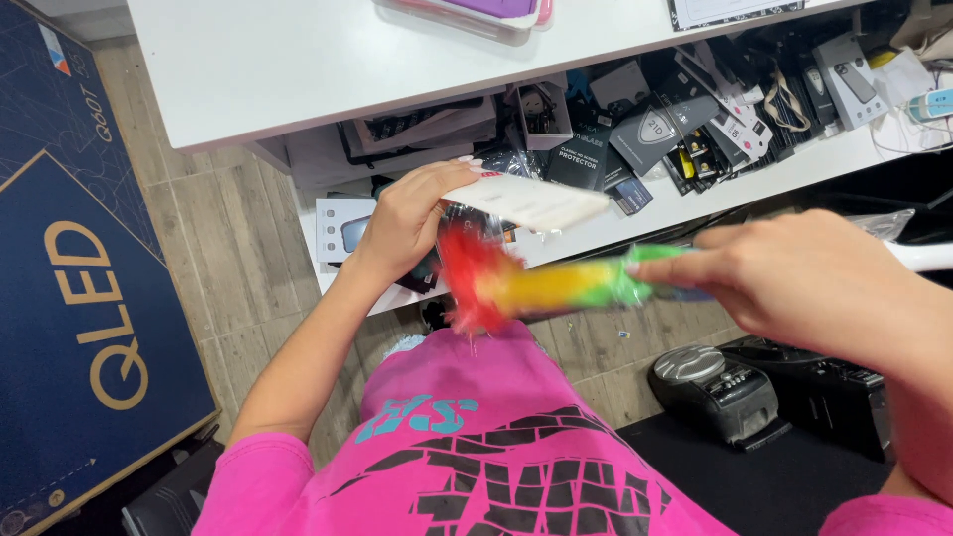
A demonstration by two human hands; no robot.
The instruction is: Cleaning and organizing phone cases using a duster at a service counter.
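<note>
My left hand (407,213) holds a flat white package in clear wrap (541,201) out in front of me, just under the counter's edge. My right hand (809,273) grips the handle of a rainbow-coloured feather duster (536,283). Its red tip is blurred and sits right below the white package, close to my left hand. I wear a pink shirt with a black print (476,447).
A white counter (298,69) runs across the top. Below it a white shelf (685,203) is crowded with several dark phone-accessory boxes (645,129). A big blue carton (69,288) leans at the left. A black radio (720,387) sits on the floor at the right.
</note>
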